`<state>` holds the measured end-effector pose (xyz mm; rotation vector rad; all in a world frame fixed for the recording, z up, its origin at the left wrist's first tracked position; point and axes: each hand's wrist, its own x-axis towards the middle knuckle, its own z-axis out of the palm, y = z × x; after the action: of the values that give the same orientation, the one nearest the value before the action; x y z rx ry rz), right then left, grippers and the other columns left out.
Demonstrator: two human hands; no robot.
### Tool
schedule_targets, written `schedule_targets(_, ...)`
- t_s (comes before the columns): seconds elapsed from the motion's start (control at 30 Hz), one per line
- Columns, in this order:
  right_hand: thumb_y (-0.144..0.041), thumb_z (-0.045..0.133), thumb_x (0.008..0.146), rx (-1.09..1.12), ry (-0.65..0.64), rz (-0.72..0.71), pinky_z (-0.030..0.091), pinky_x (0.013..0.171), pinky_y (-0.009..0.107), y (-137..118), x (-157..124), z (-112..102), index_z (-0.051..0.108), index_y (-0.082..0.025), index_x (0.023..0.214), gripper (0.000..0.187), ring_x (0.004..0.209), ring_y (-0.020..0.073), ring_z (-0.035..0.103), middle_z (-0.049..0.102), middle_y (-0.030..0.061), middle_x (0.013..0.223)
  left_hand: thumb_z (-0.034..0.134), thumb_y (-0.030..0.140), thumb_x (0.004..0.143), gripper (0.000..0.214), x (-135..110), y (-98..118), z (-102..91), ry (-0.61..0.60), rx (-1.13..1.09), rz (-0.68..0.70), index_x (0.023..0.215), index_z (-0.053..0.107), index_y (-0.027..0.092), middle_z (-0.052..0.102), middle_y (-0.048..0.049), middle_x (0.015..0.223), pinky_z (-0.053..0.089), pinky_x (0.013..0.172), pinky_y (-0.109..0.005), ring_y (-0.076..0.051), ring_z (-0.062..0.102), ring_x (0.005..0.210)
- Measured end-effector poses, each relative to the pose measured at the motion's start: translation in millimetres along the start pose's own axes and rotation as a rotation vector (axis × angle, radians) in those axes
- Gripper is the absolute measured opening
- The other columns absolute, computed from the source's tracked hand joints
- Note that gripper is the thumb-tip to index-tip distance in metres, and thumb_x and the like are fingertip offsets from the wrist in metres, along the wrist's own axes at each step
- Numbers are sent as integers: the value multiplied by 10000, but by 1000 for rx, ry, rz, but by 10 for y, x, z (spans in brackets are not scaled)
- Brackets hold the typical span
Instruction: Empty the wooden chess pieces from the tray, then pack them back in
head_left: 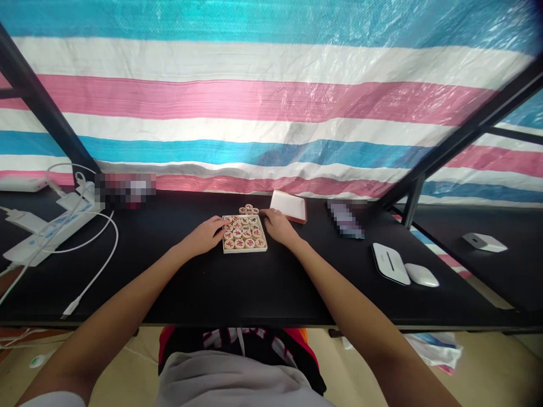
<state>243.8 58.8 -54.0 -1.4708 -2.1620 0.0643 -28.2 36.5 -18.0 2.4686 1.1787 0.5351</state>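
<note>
A shallow white box [245, 250] full of Chinese chess pieces [246, 232] lies on the black desk in front of me. The round pieces are pale, with red or dark characters, and sit in rows. My left hand [208, 235] reaches in from the left, its fingers stretched over the box's left edge and touching pieces near the far left corner. Just off the far right corner is my right hand [279, 225], fingers extended, with the fingertips near a small group of loose pieces [249, 210] behind the box. Nothing shows in its grasp.
Behind my right hand lies an open box lid [289, 206], white inside. A blurred phone-like item [347, 219], a white flat device [390, 263] and a white mouse [421, 275] are rightward. At left are a power strip [55, 223] and a cable [114, 237]; striped sheeting [254, 102] hangs behind.
</note>
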Motion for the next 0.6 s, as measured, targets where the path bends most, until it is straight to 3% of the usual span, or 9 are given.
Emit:
schedule_targets(0.23,4,370,776,-46,-49,-75,426,941,389,62,-3,64,575,-146,1244,532,1019,231,545,607,120,1177,349,343,930,406,6,-12,9,-5,-2,0,1254,535,184,547,-81,1171,460,925,-327,-202,581,1020)
schedule_targets(0.6,23,344,779,124,-36,-80,462,873,340,-39,0,-30,607,-128,1143,474,925,194,583,647,106,1004,347,353,931,409,3,4,-5,-11,-6,-8,1255,538,192,555,-78,1188,464,924,-344,-211,581,1026)
